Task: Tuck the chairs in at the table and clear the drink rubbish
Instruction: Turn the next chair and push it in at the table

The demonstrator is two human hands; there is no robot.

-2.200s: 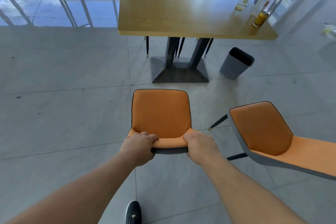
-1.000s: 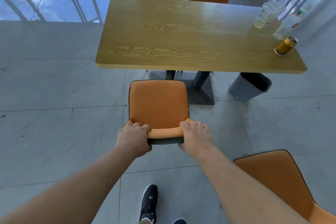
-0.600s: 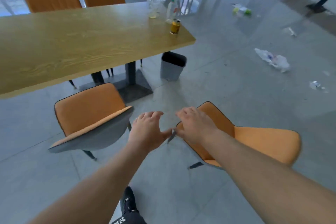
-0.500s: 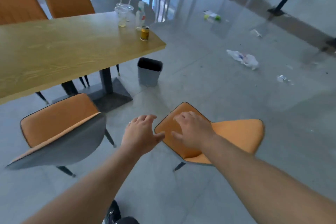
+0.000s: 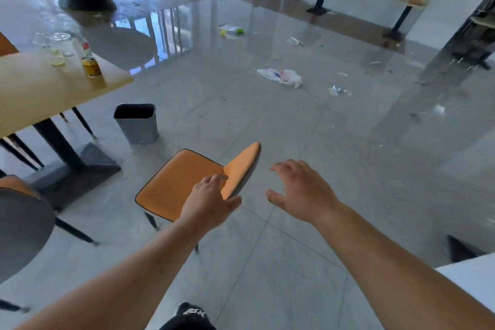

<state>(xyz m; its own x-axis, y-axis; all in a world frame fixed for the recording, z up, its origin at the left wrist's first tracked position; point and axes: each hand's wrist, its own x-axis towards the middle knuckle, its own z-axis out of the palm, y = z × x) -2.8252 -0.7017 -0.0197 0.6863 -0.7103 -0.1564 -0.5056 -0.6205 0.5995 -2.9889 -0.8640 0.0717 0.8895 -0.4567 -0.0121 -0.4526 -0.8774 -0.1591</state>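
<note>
An orange chair stands out on the floor, away from the wooden table, its backrest edge-on toward me. My left hand hovers open at the backrest's near end, fingertips close to it. My right hand is open in the air to the right of the backrest, holding nothing. Another chair, grey-backed, sits at the left edge by the table. On the table's end stand a yellow can, a clear plastic cup and a bottle.
A grey bin stands on the floor beside the table's base. Litter lies farther off: a white plastic bag, a crushed bottle, scraps. A white surface corner is at the lower right. My shoe is at the bottom.
I let go of the first chair after pushing it toward the table, turned right, and both open hands moved to the second chair's backrest.
</note>
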